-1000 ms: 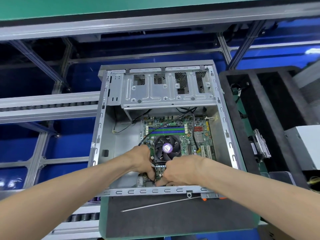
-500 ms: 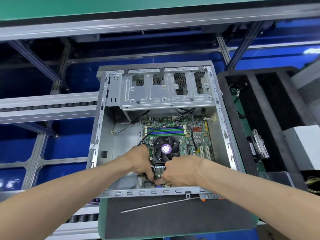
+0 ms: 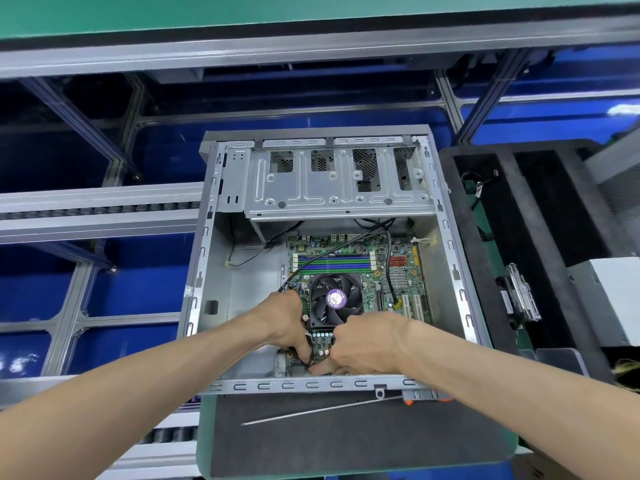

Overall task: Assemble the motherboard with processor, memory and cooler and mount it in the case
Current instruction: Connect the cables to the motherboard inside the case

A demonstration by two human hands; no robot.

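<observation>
A dark mat (image 3: pixel 346 445) covers the green-edged table (image 3: pixel 202 455). Left of the mat runs a grey roller conveyor (image 3: pixel 97 211) on an aluminium frame (image 3: pixel 65 320), blue panels (image 3: pixel 138 296) behind. Above, a green shelf (image 3: pixel 242 12) spans overhead.

Bare case floor (image 3: pixel 242 306) left of the motherboard (image 3: pixel 398 271) lies open; the drive cage (image 3: pixel 339 188) roofs the far end.

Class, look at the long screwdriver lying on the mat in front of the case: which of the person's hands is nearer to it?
Right. The right hand works inside the case, just above the screwdriver; the left hand is farther left.
</observation>
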